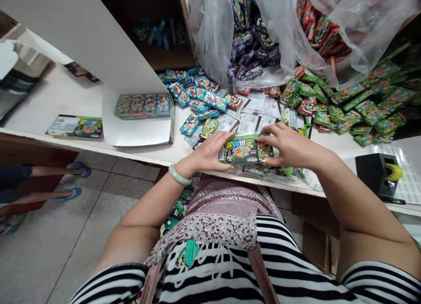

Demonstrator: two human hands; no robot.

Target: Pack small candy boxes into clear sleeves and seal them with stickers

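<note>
At the table's front edge, my left hand grips the left end of a flat black-and-green printed candy pack. My right hand has its fingers closed around the right end, where small green candy boxes show. The inside of the pack is mostly hidden. Under and behind it lie several flat packs with white label sides. Loose blue candy boxes are piled behind my left hand, and green candy boxes are heaped beyond my right.
Plastic bags of purple boxes and red boxes stand at the back. On the left, a white card holder contains a row of boxes near a flat pack. A tape dispenser stands right. Another person's legs show lower left.
</note>
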